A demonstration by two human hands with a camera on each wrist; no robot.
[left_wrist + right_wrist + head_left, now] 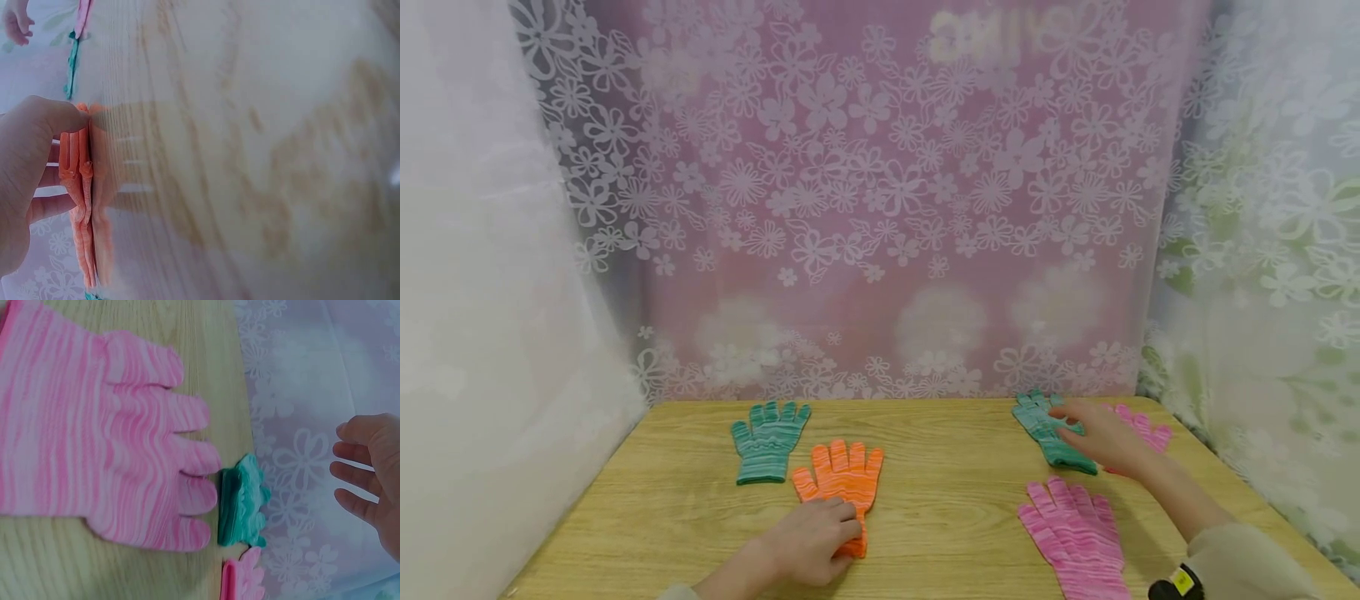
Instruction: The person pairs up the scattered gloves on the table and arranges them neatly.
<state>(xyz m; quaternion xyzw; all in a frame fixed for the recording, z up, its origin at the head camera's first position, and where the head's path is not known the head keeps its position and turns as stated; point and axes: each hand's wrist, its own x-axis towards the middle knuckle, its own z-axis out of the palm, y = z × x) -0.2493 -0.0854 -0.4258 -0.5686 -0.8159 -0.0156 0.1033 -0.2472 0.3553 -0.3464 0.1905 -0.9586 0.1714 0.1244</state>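
Note:
An orange striped glove (844, 473) lies left of the table's middle, its fingers toward the back. My left hand (814, 540) grips it by the cuff; in the left wrist view the thumb is at the edge and the fingers reach behind the orange fabric (80, 169). At the back right, my right hand (1101, 433) hovers over a green glove (1041, 427), fingers loosely bent. Nothing sits between those fingers in the right wrist view. A pink glove (1142, 427) lies partly hidden behind this hand.
Another green glove (766, 446) lies flat at the back left, beside the orange one. A second pink glove (1078, 533) lies at the front right, below my right forearm. Flowered curtains (887, 208) enclose the wooden table (947, 492) at the back and both sides.

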